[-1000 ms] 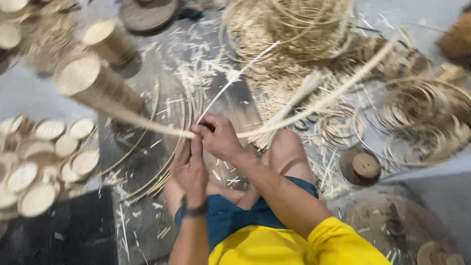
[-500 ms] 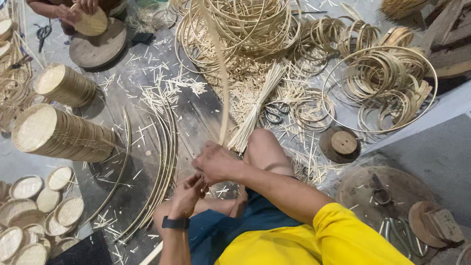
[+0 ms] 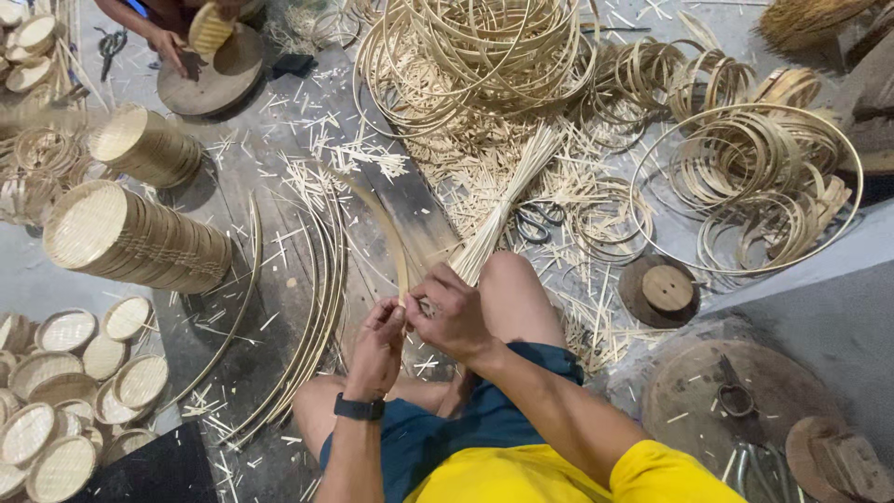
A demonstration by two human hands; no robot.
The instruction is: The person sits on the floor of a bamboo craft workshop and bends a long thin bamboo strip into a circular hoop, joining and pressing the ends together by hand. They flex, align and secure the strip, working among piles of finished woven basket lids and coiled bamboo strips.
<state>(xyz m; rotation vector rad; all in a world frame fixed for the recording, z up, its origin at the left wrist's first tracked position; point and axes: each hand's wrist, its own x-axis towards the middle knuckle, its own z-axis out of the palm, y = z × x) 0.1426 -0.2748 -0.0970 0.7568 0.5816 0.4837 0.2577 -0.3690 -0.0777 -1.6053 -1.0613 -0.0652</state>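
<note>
- Head view: my left hand (image 3: 377,343) and right hand (image 3: 453,315) meet, fingers of both pinching the strip (image 3: 384,228).
- The strip's long axis arcs away toward 11 o'clock; the left hand sits nearer its free length.

You sit on a grey floor (image 3: 819,307) with worn wooden planks (image 3: 270,307) laid across it. On the planks lie curved bamboo strips (image 3: 312,307), pale offcuts (image 3: 317,168) and stacks of woven lids (image 3: 140,237). Coils of bamboo rings (image 3: 754,177) spread to your right, loose round lids (image 3: 65,391) to your left, and scissors (image 3: 533,222) near your knee.
</note>
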